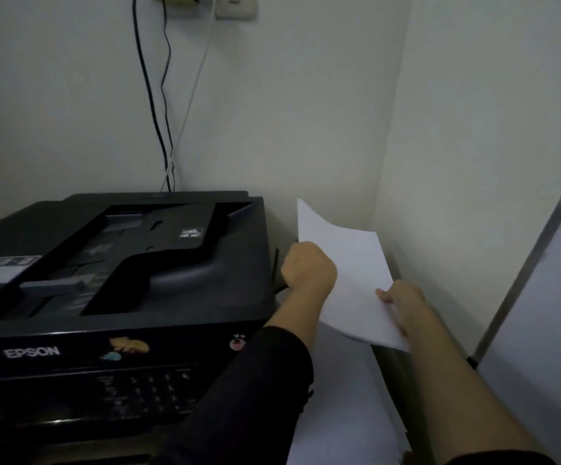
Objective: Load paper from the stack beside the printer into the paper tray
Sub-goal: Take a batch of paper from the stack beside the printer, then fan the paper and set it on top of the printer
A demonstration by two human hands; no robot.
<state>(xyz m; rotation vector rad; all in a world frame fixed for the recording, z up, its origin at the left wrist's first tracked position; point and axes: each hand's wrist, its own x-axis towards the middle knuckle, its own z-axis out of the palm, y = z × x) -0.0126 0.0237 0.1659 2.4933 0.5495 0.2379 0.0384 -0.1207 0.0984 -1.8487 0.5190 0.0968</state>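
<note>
A black Epson printer (pixel 121 280) fills the left half of the view, its top feeder lid closed. To its right lies a white paper stack (pixel 346 407). Above the stack I hold a thin sheaf of white sheets (pixel 349 273), lifted and curling, tilted up toward the wall. My left hand (pixel 307 266) grips the sheaf's left edge in a fist beside the printer's right side. My right hand (pixel 401 303) pinches its right edge, thumb on top. The paper tray is not visible.
A wall corner stands close behind and to the right of the paper. Black and white cables (pixel 168 129) hang down the wall behind the printer from an outlet (pixel 235 6). A pale grey panel (pixel 554 297) leans at the far right.
</note>
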